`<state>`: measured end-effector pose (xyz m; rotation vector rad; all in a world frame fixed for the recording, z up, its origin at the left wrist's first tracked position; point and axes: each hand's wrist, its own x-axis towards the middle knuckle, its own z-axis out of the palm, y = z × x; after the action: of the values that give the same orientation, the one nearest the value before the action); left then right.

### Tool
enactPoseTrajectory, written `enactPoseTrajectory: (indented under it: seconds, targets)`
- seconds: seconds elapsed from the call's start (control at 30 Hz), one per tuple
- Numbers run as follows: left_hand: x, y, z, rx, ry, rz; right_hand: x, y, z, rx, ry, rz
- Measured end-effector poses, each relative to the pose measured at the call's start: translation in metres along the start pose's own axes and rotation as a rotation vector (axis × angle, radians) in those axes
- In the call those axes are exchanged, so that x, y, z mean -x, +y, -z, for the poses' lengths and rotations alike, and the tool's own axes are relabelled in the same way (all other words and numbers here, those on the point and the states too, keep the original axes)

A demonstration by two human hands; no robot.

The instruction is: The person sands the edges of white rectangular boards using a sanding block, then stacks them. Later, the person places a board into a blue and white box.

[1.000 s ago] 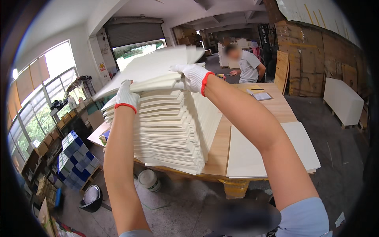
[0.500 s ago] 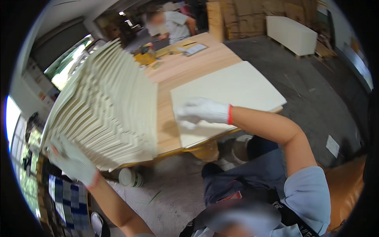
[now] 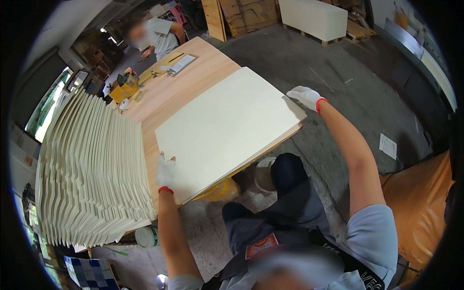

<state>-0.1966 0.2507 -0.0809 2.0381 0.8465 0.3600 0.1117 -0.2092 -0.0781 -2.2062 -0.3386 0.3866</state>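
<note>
A flat pile of large off-white sheets (image 3: 224, 125) lies on the wooden table (image 3: 193, 55) in front of me. At its left edge rests my left hand (image 3: 166, 173), in a white glove with a red cuff; its fingers are apart, with bare fingertips showing. Across the pile, my right hand (image 3: 305, 98), gloved the same way, is by the right edge with its fingers stretched out. Neither hand visibly grips anything. On the left, many cream sheets stand fanned out in a thick, wavy stack (image 3: 94, 169).
A co-worker (image 3: 162, 37) is at the table's far end. Nearby are a yellow box of small items (image 3: 124, 87) and a clipboard (image 3: 181, 64). Under the table are a bucket (image 3: 265, 174) and a white tub (image 3: 146, 236). An orange-brown covered bulk (image 3: 420, 208) stands to my right.
My left hand has moved from the fanned stack to the flat pile's left edge. My right hand has gone from above the pile to its right edge. The view has shifted right.
</note>
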Motion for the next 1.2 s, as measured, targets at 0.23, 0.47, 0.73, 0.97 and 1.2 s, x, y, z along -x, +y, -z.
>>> enactPoseTrajectory:
  seconds: [0.23, 0.47, 0.73, 0.97, 1.2]
  targets:
    - [-0.043, -0.052, -0.003, -0.269, 0.212, -0.168, -0.015, -0.021, -0.023, 0.035, -0.06, 0.019]
    - [-0.021, -0.02, 0.004, 0.107, -0.059, 0.008, -0.064, -0.042, -0.024, 0.115, -0.015, -0.045]
    - [0.149, -0.06, 0.02, -0.1, -0.04, 0.085, -0.015, 0.027, -0.006, -0.128, 0.023, 0.13]
    - [0.165, -0.13, -0.038, 1.426, -0.875, 0.442, 0.015, 0.064, 0.035, -0.237, -0.073, 0.045]
    - [0.121, 0.003, -0.035, 1.007, -0.699, 0.328, 0.057, 0.077, 0.059, -0.466, -0.179, -0.027]
